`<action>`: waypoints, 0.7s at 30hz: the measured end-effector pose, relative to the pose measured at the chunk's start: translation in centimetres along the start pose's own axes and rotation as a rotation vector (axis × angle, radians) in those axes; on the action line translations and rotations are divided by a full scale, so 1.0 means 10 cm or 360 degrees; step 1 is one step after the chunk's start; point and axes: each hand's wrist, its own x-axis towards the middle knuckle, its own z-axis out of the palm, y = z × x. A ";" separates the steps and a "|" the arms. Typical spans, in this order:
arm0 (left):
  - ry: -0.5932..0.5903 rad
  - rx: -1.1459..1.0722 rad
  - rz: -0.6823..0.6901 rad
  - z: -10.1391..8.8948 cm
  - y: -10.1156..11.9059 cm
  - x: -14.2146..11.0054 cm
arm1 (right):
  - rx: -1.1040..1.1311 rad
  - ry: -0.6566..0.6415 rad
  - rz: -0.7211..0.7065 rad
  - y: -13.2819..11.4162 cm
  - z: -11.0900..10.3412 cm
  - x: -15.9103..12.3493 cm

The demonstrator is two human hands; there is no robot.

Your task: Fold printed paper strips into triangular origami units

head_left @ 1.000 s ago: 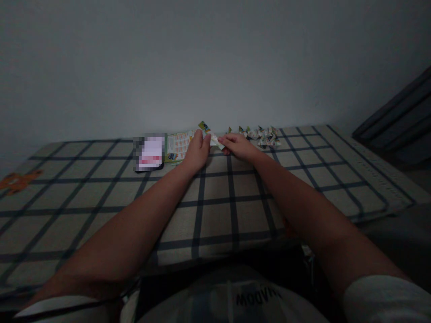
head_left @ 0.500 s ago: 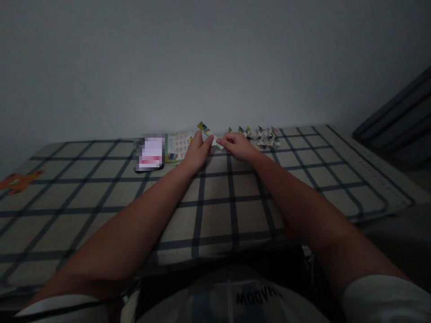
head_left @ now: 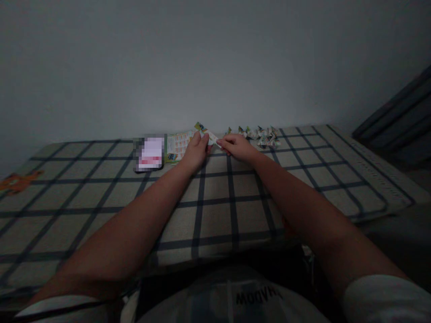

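Note:
Between my hands is a narrow paper strip (head_left: 213, 138), white on most of its visible length with a green printed end sticking up at the upper left. My left hand (head_left: 196, 150) is closed on its left part, thumb on top. At the strip's lower right end, my right hand (head_left: 236, 146) pinches it between thumb and fingers. Just left of my left hand lie printed paper sheets (head_left: 178, 144) with green edges. Beyond my right hand sit several small folded paper pieces (head_left: 267, 135) with pointed tips. My fingers hide parts of the strip.
A phone (head_left: 150, 153) with a blurred-out screen lies left of the sheets. The table wears a checked cloth (head_left: 215, 215) and stands against a plain wall (head_left: 215, 63). An orange figure (head_left: 20, 181) shows at the far left, and dark draped fabric (head_left: 400, 107) at the right.
The strip's green end has shifted slightly left, and more of its white length shows between my hands. My left thumb has drawn back a little; my right hand stays nearly in place.

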 end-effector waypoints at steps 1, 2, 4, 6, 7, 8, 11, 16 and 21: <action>0.0015 -0.0048 -0.0013 0.00 -0.01 0.00 | -0.0001 -0.0007 -0.0006 0.00 0.00 0.00; 0.0030 -0.0078 -0.0020 0.00 -0.02 0.00 | 0.0001 -0.0023 -0.0013 0.00 0.00 0.00; 0.0047 -0.0067 0.0007 0.00 -0.02 -0.01 | 0.0014 -0.0056 -0.0027 0.01 0.00 -0.01; 0.0080 -0.0010 0.0058 -0.01 -0.02 -0.01 | 0.0042 -0.0067 -0.0043 0.01 0.01 -0.01; 0.0094 0.0028 0.0081 -0.01 -0.01 -0.02 | 0.0065 -0.0067 -0.0048 0.02 0.01 -0.01; 0.0103 0.0070 0.0101 -0.01 0.00 -0.02 | 0.0096 -0.0064 -0.0050 0.02 0.02 -0.01; 0.0099 0.0178 0.0137 -0.01 0.04 -0.03 | 0.0199 -0.0064 -0.0037 0.04 0.04 0.00; 0.0044 0.0233 0.0150 0.01 0.11 -0.06 | 0.0227 -0.0022 0.0014 0.05 0.06 0.02; -0.0005 0.0252 0.0168 0.02 0.14 -0.10 | -0.0060 0.0001 0.0014 -0.01 0.03 0.02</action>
